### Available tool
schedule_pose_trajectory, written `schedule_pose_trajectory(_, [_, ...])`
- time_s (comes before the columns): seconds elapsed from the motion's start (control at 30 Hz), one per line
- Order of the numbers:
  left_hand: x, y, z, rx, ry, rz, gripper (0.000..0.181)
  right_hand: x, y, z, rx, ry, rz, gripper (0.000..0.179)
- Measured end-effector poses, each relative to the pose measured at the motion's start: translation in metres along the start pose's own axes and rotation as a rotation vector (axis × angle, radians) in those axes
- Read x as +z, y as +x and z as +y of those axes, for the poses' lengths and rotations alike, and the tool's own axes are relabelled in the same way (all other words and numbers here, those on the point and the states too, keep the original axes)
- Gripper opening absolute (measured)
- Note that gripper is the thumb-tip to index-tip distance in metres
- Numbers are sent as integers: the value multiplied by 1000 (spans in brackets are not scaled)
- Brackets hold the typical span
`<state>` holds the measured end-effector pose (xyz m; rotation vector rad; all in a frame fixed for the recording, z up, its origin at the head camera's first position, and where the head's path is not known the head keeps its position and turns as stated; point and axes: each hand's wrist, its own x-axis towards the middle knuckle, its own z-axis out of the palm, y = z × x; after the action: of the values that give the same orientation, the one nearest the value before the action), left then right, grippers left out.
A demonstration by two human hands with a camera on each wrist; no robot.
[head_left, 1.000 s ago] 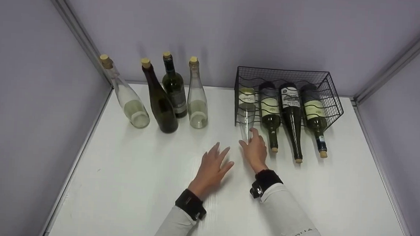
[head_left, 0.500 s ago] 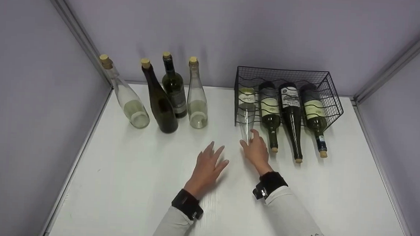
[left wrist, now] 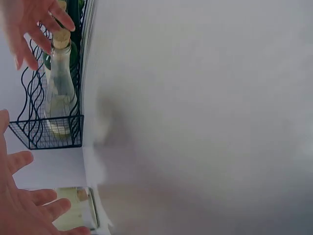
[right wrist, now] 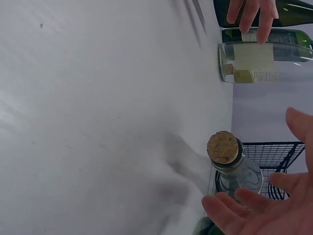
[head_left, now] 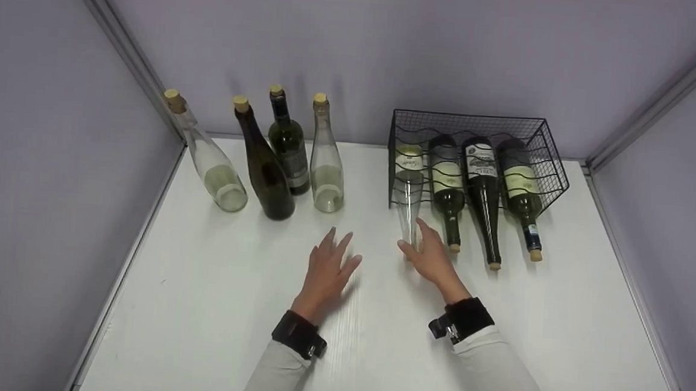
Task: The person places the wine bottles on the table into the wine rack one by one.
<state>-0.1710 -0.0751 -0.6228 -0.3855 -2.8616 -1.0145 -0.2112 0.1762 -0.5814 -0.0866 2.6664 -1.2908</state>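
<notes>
A clear glass bottle (head_left: 409,190) lies in the leftmost slot of the black wire rack (head_left: 391,162), its neck toward me. My right hand (head_left: 433,258) is beside that neck with thumb and fingers spread and relaxed. The right wrist view shows the bottle's cork (right wrist: 223,147) outside the fingers, and nothing is gripped. To the left, my left hand (head_left: 324,272) hovers over the white table (head_left: 196,307), fingers spread and holding nothing. Nearest ahead of it is a standing clear bottle (head_left: 328,179) with a cork.
In the rack's other slots lie a green bottle (head_left: 448,192), a dark bottle with a white label (head_left: 485,198) and another green bottle (head_left: 524,197). Standing at back left are a clear bottle (head_left: 221,172), a brown bottle (head_left: 271,182) and a dark green bottle (head_left: 291,140). Walls enclose the table.
My left hand has moved left. My right hand has drawn back slightly toward me and right, uncovering more of the clear bottle's neck. The bottles stay in place.
</notes>
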Motion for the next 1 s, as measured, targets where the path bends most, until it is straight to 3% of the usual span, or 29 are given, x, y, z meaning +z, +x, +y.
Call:
schedule_pose_trajectory(0.53, [-31,7,-38,-47,5,233,59,10,-18,-15,-193,-98,-114,81])
schedule_pose_trajectory(0.8, [-54,16,-60,-191,-57,413,62,19,-19,-20,-301,-2,-147,73])
schedule_pose_trajectory(1.0, [-70,18,-71,-309,-118,523,68,25,-17,-27,-306,118,-208,72])
